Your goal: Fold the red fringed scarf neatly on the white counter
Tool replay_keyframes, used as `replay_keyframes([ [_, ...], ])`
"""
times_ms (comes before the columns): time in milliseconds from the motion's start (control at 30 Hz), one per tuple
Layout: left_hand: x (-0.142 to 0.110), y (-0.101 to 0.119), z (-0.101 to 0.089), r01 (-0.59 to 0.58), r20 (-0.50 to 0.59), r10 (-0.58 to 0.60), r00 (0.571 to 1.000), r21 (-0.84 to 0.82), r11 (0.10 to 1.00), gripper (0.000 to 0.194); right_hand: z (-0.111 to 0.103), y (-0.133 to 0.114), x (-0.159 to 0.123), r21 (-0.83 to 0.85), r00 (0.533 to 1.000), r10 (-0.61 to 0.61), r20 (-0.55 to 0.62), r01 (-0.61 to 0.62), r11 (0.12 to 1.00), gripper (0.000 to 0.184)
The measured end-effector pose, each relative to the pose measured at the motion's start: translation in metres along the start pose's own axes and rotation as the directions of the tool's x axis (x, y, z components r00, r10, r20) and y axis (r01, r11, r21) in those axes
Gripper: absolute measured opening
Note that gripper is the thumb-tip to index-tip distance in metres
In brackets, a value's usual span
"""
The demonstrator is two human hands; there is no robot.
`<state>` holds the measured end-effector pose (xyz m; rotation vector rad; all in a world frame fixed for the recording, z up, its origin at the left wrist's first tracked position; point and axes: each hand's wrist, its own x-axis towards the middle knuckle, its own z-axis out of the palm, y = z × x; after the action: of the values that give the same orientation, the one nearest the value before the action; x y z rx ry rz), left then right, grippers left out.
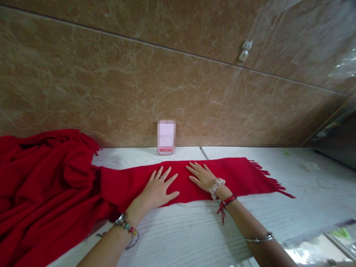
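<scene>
The left hand (160, 191) and right hand (204, 178) rest flat, fingers spread, on a red fringed scarf (233, 173) across a white table (178, 237). Bunched red fabric (55, 185) is cut off at left; a pink rectangular object (166, 137) is pixelated.

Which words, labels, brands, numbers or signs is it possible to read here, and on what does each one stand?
No text can be read.
Phone-like object by the wall: its face is pixelated, so any writing is unreadable.
Red fringed cloth: no writing visible.
</scene>
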<state>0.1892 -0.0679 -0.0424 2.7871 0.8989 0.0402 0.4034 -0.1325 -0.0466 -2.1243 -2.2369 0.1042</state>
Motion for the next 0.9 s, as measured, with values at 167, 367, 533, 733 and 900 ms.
replay_keyframes([
  [167,-0.004,-0.003,-0.012,-0.003,0.126,0.005,0.992,-0.021,1.0,0.077,-0.005,0.003,-0.003,-0.022,0.998,0.061,0.013,-0.061,0.998,0.052],
  [367,-0.005,-0.007,-0.009,-0.023,0.107,0.025,0.994,-0.021,1.0,0.079,-0.009,0.0,-0.006,-0.011,0.996,0.087,0.031,-0.087,0.996,0.054],
  [533,-0.004,-0.008,-0.002,-0.101,-0.038,0.102,0.994,0.036,0.994,0.063,-0.015,-0.026,0.006,0.053,0.997,0.066,0.029,-0.068,0.996,0.054],
  [733,-0.002,-0.023,-0.014,0.085,-0.376,-0.01,0.926,0.183,0.979,0.03,-0.009,-0.062,0.031,0.111,0.997,0.06,0.042,-0.064,0.992,0.052],
  [900,-0.007,-0.045,-0.027,0.336,-0.352,-0.258,0.9,0.181,0.924,0.028,0.002,-0.062,0.033,0.107,0.998,0.04,0.041,-0.045,0.993,0.052],
])
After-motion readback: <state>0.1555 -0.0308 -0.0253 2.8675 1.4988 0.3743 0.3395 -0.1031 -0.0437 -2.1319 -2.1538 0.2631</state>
